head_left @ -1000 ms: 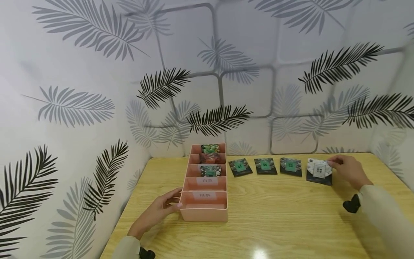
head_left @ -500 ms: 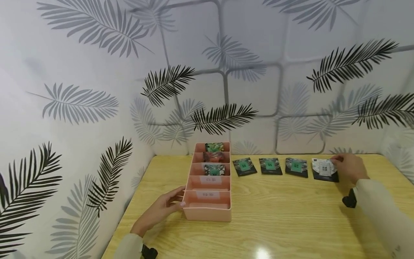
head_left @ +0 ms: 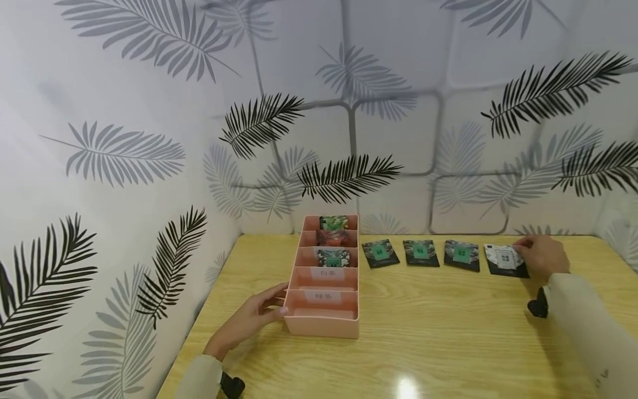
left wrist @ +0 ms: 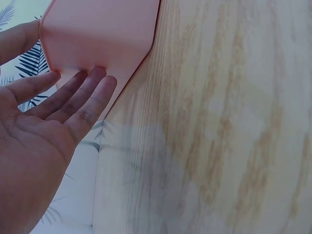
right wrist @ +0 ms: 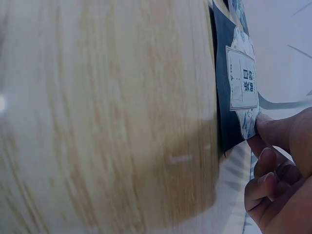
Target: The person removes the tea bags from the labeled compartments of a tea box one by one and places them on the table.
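My right hand [head_left: 545, 257] is at the right end of a row of flat tea sachets. Its thumb and a finger pinch the right edge of a black-and-white tea sachet [head_left: 504, 258], whose pale label [right wrist: 242, 79] faces the right wrist camera. Whether that sachet is slightly lifted, I cannot tell. Left of centre stands a long pink divided box [head_left: 323, 327]. Against its left side near the front corner my left hand [head_left: 251, 317] rests, fingers extended; in the left wrist view the fingertips [left wrist: 108, 84] touch the pink wall.
Three dark sachets with green labels, the nearest to the box [head_left: 380, 254] among them, lie between box and right hand. The box's three rear compartments hold packets, such as a red one [head_left: 333, 238]; its two front ones show paper labels. A leaf-patterned wall [head_left: 394, 138] borders the wooden table [head_left: 448, 332].
The head view has shifted slightly, so everything sits a little higher and further right. Both hands keep their places, the right still pinching the tea sachet, the left still at the box.
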A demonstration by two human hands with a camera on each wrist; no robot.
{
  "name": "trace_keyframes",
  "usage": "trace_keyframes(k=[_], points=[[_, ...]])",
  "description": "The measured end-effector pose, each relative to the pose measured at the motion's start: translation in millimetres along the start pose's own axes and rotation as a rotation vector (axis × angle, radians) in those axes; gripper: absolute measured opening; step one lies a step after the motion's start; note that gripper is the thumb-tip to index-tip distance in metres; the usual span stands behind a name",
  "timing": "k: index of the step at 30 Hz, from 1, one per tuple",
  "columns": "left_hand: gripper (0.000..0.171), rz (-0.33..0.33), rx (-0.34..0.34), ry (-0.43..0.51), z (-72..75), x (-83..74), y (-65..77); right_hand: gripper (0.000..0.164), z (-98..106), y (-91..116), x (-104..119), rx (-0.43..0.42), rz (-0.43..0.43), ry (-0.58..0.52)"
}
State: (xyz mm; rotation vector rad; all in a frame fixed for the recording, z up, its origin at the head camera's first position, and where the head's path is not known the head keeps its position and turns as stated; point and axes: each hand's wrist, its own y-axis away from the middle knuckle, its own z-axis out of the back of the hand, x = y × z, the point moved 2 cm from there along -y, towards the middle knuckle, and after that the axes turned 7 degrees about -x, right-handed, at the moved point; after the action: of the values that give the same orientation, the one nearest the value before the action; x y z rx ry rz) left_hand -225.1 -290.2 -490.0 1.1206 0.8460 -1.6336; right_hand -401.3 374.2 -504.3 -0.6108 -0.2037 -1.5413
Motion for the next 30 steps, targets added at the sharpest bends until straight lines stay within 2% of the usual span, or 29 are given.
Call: trace_keyframes(k=[11, 24, 30], points=[[0.062, -0.008, 0.007, 0.009, 0.5, 0.8, -0.2, 0.030, 0, -3, 2, 0.005, -0.014, 0.001], [0.063, 0.015, 0.016, 0.032, -0.1, 0.3, -1.0, 0.030, -7, -3, -13, 0.002, -0.004, -0.009], [0.064, 0.028, 0.016, 0.028, 0.8, -0.5, -0.4, 0.035, -4, -4, -4, -0.005, -0.014, -0.026]])
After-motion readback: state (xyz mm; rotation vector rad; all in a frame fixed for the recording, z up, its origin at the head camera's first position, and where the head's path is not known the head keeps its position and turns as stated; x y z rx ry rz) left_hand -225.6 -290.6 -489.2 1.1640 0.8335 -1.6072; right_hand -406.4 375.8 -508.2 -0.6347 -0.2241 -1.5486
